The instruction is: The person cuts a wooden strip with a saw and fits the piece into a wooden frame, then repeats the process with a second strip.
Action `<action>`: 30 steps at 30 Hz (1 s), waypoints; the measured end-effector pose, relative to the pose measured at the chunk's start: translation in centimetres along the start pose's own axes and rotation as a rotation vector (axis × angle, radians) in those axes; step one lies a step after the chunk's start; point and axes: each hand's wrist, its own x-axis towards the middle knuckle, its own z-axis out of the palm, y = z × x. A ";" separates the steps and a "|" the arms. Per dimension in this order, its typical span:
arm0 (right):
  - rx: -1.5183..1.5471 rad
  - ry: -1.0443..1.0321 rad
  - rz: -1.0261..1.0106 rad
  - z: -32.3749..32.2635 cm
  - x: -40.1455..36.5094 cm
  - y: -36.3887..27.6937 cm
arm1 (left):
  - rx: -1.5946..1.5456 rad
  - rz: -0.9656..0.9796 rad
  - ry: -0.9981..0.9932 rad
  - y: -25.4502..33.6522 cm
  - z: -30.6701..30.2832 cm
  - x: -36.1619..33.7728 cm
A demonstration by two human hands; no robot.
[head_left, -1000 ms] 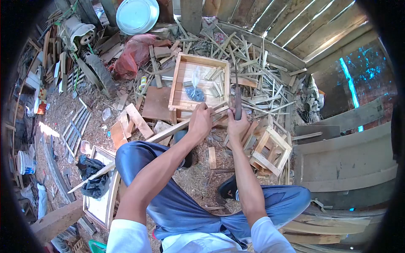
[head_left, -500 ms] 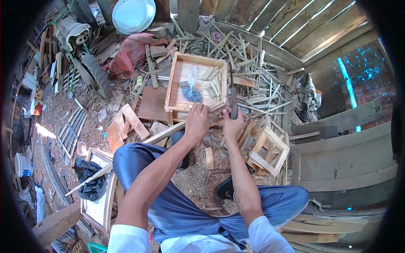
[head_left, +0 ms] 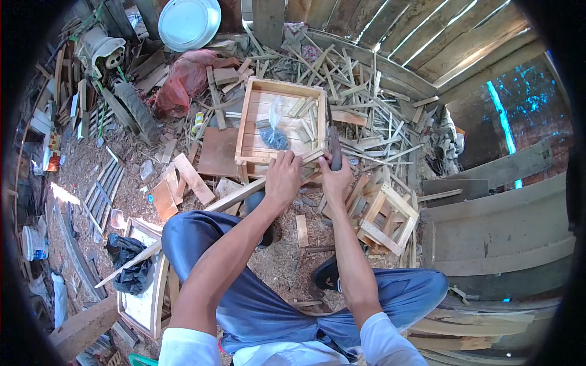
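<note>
My left hand (head_left: pixel 283 178) is closed over a long wooden strip (head_left: pixel 235 196), pressing it near the front edge of a shallow wooden box (head_left: pixel 243 125). The strip slants down to the left, partly hidden by my knee. My right hand (head_left: pixel 336 178) grips the dark handle of what looks like a handsaw (head_left: pixel 334 143). Its narrow blade points away from me, seen nearly edge-on, beside the strip's right end and the box's right side. Inside the box lie a clear plastic bag of small dark bits (head_left: pixel 274 135) and several short wood pieces (head_left: pixel 307 122).
A small wooden frame (head_left: pixel 390 213) stands at right. Thin offcuts (head_left: pixel 378 131) are heaped behind the box. A framed panel with a black plastic bag (head_left: pixel 129 262) lies by my left knee. A red bag (head_left: pixel 183 82) and a white basin (head_left: pixel 190 23) are farther back.
The saw and my right hand have shifted slightly. The whole view has moved a little, while my left hand stays on the strip.
</note>
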 end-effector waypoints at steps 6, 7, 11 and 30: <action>0.024 -0.097 0.022 -0.2 0.1 -0.4 | -0.030 -0.024 -0.024 -0.2 0.1 0.0; 0.032 -0.099 0.024 -0.1 0.2 -0.4 | -0.026 -0.024 -0.019 -0.2 0.0 0.0; 0.061 -0.125 0.076 0.0 0.7 0.1 | -0.065 -0.035 -0.023 -0.2 0.0 0.0; 0.012 -0.139 0.020 -0.6 1.0 -0.1 | -0.327 -0.109 -0.187 -6.0 -2.2 -3.4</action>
